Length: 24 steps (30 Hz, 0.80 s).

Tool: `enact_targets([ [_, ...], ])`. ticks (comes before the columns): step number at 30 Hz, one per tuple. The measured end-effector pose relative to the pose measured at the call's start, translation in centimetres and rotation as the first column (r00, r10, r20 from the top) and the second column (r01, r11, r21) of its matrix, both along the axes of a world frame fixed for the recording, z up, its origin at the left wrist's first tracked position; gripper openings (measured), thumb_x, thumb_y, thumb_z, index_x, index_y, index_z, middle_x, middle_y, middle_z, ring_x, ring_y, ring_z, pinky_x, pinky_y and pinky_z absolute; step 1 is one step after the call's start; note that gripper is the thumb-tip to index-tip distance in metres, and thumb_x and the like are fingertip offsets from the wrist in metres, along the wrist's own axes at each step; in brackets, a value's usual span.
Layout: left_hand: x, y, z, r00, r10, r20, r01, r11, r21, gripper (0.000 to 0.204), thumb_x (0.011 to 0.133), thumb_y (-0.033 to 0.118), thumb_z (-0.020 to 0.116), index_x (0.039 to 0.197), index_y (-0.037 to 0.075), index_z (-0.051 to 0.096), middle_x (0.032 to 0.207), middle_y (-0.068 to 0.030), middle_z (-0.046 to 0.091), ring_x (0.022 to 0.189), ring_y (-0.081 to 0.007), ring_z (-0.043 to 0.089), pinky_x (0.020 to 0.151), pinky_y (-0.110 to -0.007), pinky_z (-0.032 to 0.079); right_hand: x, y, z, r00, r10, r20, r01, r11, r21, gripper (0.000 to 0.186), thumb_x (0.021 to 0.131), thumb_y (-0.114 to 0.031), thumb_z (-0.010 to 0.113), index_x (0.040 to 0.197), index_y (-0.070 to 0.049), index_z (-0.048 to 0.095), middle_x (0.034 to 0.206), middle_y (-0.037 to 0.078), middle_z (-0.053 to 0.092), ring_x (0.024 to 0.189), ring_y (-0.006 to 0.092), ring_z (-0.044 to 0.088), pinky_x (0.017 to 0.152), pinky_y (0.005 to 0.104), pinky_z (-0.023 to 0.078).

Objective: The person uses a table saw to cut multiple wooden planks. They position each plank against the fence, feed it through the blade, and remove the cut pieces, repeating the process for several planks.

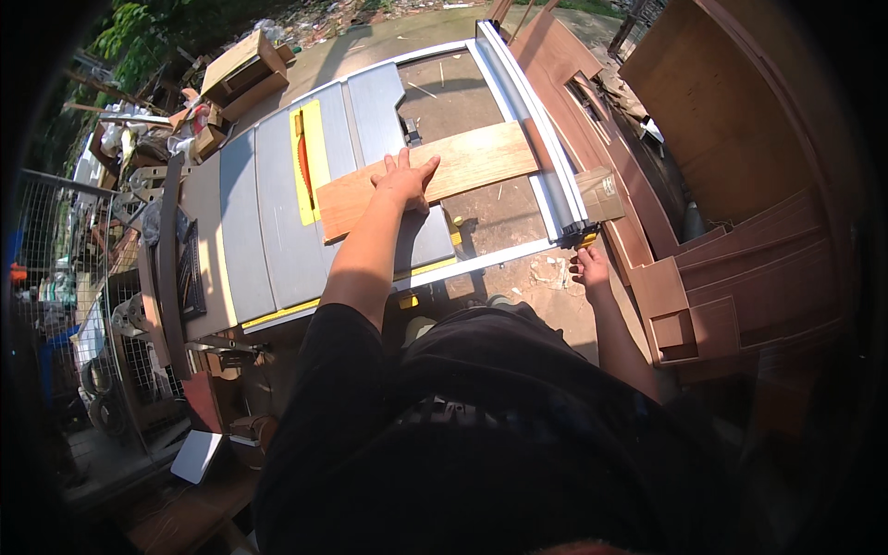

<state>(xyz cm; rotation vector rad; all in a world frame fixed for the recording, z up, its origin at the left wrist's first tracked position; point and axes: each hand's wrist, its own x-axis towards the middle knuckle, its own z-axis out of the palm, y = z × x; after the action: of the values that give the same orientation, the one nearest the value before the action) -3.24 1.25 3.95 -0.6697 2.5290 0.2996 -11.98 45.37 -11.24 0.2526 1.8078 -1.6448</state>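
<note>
A table saw (277,250) with a grey top lies in front of me. Its orange-red blade (302,162) stands in a yellow insert plate (310,199). A wooden board (481,159) lies across the tabletop from beside the insert to the long metal rip fence (546,148) on the right. My left hand (404,181) rests on the board, fingers spread and palm down. At the near end of the fence, my right hand (592,266) has its fingers curled against a small yellow lever (586,240); its exact grip is partly hidden.
Reddish-brown panels (786,259) lean and stack along the right side. Beyond the saw's far left corner sits an open wooden box (245,74). A wire mesh fence (55,240) and piled scraps line the left. Dark strips (168,259) stand by the saw's left edge.
</note>
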Motion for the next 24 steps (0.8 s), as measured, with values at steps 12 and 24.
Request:
enact_targets([
  [12,0.7,-0.6,0.3,0.994,-0.102,-0.029,0.099,0.992,-0.08,0.119,0.059,0.033,0.094,0.157,0.048,0.028,0.166,-0.0176,0.018,0.149,-0.0489,0.023,0.113,-0.066,0.035,11.1,-12.7,0.4,0.624,0.714,0.317,-0.734,0.675,-0.076,0.034,0.093,-0.026,0.068,0.122,-0.011,0.058,0.099,0.0,0.064,0.081,0.0121,0.062,0.064,0.0277,0.047],
  [24,3.8,-4.1,-1.6,0.969,-0.162,-0.185,0.156,0.987,-0.046,0.13,0.051,0.06,0.091,0.161,0.039,0.025,0.163,-0.0269,0.02,0.152,-0.0504,0.012,0.115,-0.075,0.012,22.7,-25.3,-4.2,0.547,0.639,0.541,-0.288,0.75,-0.595,0.027,0.095,-0.018,0.07,0.116,-0.001,0.066,0.11,0.014,0.07,0.091,0.02,0.07,0.075,0.0356,0.057],
])
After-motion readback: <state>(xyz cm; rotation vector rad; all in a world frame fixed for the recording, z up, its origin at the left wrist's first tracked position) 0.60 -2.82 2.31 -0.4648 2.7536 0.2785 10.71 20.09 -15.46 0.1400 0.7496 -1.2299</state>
